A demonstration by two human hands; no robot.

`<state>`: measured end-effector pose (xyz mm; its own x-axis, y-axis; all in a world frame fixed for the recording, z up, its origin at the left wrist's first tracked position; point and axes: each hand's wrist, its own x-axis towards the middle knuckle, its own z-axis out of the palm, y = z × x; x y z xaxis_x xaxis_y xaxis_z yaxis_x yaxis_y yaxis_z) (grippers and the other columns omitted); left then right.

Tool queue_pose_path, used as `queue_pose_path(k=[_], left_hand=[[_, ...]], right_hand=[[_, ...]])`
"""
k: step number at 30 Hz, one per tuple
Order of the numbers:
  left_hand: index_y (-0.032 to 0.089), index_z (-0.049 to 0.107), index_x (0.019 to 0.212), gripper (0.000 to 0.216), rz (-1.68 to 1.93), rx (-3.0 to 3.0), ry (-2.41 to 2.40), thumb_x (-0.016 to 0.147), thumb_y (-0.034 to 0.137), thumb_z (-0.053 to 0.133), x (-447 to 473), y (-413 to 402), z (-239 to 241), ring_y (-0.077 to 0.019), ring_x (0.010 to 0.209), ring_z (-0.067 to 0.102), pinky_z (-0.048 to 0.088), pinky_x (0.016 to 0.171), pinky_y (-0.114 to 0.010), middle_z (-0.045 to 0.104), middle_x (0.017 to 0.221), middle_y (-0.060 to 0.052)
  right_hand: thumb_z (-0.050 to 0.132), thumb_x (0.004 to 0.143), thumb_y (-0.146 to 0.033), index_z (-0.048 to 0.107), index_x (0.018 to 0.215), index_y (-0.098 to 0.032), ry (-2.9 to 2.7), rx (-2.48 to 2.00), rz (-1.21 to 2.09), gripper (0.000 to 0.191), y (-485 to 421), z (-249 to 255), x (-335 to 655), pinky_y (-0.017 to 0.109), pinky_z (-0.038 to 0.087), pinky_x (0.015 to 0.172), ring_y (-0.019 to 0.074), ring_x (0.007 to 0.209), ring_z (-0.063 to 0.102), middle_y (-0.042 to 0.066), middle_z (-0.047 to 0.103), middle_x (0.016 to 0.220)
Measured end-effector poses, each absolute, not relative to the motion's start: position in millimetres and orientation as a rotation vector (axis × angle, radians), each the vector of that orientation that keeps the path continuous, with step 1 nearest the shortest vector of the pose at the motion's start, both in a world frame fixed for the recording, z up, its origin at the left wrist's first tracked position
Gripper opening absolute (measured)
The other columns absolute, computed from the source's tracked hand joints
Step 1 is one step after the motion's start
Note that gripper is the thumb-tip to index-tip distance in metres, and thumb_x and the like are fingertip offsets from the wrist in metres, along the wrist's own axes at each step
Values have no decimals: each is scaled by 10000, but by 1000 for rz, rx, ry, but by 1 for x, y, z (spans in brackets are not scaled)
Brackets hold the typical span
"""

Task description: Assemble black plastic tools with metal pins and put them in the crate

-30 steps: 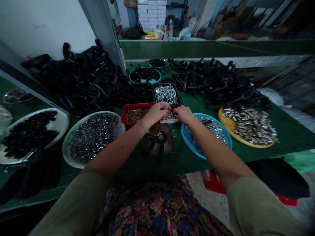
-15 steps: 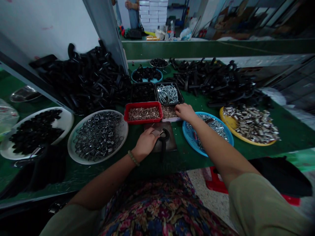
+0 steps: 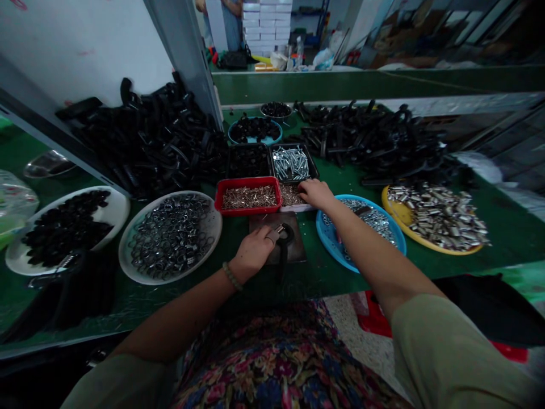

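Observation:
My left hand [image 3: 254,251] is closed at the side of a black part with a ring-shaped end [image 3: 289,234], which lies on a square metal plate [image 3: 298,253]. A small shiny metal piece [image 3: 280,228] shows at its fingertips. My right hand [image 3: 315,193] reaches into a small white tray [image 3: 304,208] of tiny brass-coloured pieces [image 3: 290,194]. Its fingers are bent together, and their tips are hidden among the pieces. Left of that tray stands a red tray [image 3: 218,196] of copper-coloured rivets [image 3: 249,197]. Behind it, a black tray [image 3: 315,170] holds silver screws [image 3: 292,162].
A blue basin [image 3: 326,241] of small metal parts sits under my right forearm, with a yellow basin [image 3: 395,218] of metal cylinders beyond. Left are a white basin [image 3: 128,270] of metal rings and piled black parts [image 3: 157,136]. A person [image 3: 233,25] stands behind.
My right hand has shifted slightly left within the white tray. My left hand stays at the black part, with its fingers slightly moved.

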<state>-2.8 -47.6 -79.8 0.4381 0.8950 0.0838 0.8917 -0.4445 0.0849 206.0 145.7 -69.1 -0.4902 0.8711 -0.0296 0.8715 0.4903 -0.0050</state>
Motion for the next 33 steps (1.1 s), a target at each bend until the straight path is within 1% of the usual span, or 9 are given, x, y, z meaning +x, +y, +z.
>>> queue_pose_path(k=[4,8,12,14,18,20,25,29,33], left_hand=[[178,610,1037,184,150,2625,1587,948,213,454,-3,-52,-73,-193,951,563,479,874,-312,590,1070,-64],[186,582,1174,281,220,2583,1555,962,294,431,-6,-60,-69,-213,1028,547,475,921,-334,587,1153,-71],[199,543,1257,332,294,2470,1572,963,299,425,-8,-65,-71,-207,1051,557,481,942,-330,567,1186,-71],[196,534,1272,339,326,2431,1553,962,283,426,-9,-66,-72,-200,1060,560,475,967,-325,560,1198,-72],[194,552,1250,326,367,2392,1536,956,276,438,-11,-65,-74,-204,1059,561,474,982,-337,556,1200,-72],[193,553,1249,324,374,2386,1533,955,272,441,-11,-65,-75,-205,1056,562,475,985,-340,557,1197,-74],[185,541,1263,334,382,2405,1521,958,269,435,-12,-66,-77,-210,1067,558,471,992,-344,552,1212,-80],[189,532,1275,342,385,2409,1536,960,271,429,-11,-66,-79,-211,1059,559,478,976,-346,559,1185,-80],[191,542,1262,333,368,2422,1542,957,271,433,-11,-66,-79,-211,1023,566,485,954,-350,565,1166,-77]], right_hand=[[527,879,-253,680,1011,-186,2731,1561,-65,213,147,-70,203,375,392,863,265,1061,535,124,660,1129],[507,868,-229,670,958,-164,2803,1587,-117,197,147,-65,204,364,402,851,258,1019,550,129,667,1069],[507,825,-170,629,939,-152,2894,1603,-208,168,126,-59,206,295,428,800,204,921,580,95,665,971],[498,827,-172,605,933,-160,2976,1599,-406,151,104,-59,205,261,441,742,168,833,588,54,659,900],[526,835,-229,592,858,-186,3113,1434,-1047,82,58,-65,197,256,442,683,146,732,577,-4,622,770],[531,831,-218,592,840,-190,3123,1378,-1137,68,45,-68,194,261,437,683,144,719,576,-10,614,747],[508,851,-182,591,917,-198,3126,1480,-1143,107,42,-67,194,270,455,686,147,707,597,5,656,796],[513,907,-242,610,911,-196,3214,1341,-856,107,43,-72,194,305,473,736,177,782,618,42,662,845],[489,935,-237,622,927,-182,3223,1213,-640,144,42,-84,190,312,483,776,190,862,624,78,665,920]])
